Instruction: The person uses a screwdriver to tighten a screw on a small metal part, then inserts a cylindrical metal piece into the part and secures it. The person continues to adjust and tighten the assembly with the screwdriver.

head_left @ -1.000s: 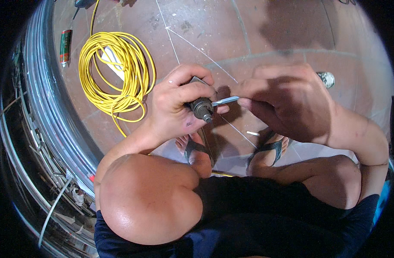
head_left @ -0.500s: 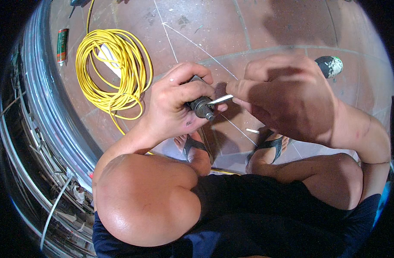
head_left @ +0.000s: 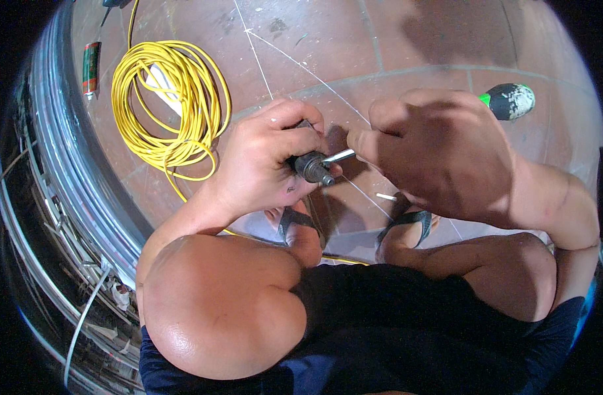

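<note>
My left hand (head_left: 265,148) is closed around a dark cylindrical part (head_left: 311,166). Its stepped, ribbed metal end, narrowing to a short stub, points toward me. In my right fist (head_left: 439,151) is a screwdriver. Its bright shaft (head_left: 341,156) comes out on the left, with the tip against the collar of the dark part. The rounded black handle end (head_left: 512,101), with green and pale patches, shows beyond the fist. My fingers hide the rest of the handle and the back of the dark part.
A coil of yellow cable (head_left: 169,112) lies on the reddish tiled floor at left. Beside it is a green and red tube or can (head_left: 90,69). A small white stick (head_left: 385,196) lies near my sandalled right foot (head_left: 410,227). Metal racking (head_left: 57,237) lines the left.
The screwdriver handle has turned and shifted slightly right, showing more green. Its shaft now looks narrower. My left hand keeps its grip on the dark part.
</note>
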A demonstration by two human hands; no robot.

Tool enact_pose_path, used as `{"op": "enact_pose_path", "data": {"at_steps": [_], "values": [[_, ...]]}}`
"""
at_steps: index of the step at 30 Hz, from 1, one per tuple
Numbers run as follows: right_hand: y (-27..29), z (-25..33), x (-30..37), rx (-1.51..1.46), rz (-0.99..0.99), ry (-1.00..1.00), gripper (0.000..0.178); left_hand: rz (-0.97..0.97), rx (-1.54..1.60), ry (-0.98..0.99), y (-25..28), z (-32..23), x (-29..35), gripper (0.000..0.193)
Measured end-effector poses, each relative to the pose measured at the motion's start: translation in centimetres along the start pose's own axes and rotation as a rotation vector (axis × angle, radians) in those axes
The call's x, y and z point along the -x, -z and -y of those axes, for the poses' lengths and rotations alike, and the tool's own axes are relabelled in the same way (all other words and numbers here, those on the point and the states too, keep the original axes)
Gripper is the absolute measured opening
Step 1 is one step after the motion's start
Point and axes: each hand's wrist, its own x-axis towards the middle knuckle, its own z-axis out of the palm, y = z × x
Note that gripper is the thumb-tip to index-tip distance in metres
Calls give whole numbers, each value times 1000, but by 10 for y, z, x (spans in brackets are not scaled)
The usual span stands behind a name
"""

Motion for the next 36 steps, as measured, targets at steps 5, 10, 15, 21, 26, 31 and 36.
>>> {"op": "enact_pose_path", "data": {"at_steps": [5,10,15,21,26,31,36], "values": [[-18,0,1,-217,-52,164,32,101,63,-56,-4,-3,0,25],[24,-1,-5,-418,-189,5,19,132,5,-15,-1,1,2,25],[34,-16,-2,-314,-177,-31,7,26,130,-59,-8,7,7,29],[-7,-7,10,-375,-72,-100,10,15,197,-115,-14,5,9,42],[-6,1,5,-383,-44,-90,9,36,260,-115,-12,3,12,50],[-11,1,5,-401,-18,-129,10,37,470,16,-10,12,19,60],[-11,1,7,-390,30,-192,11,3,847,355,-26,19,29,70]]}}
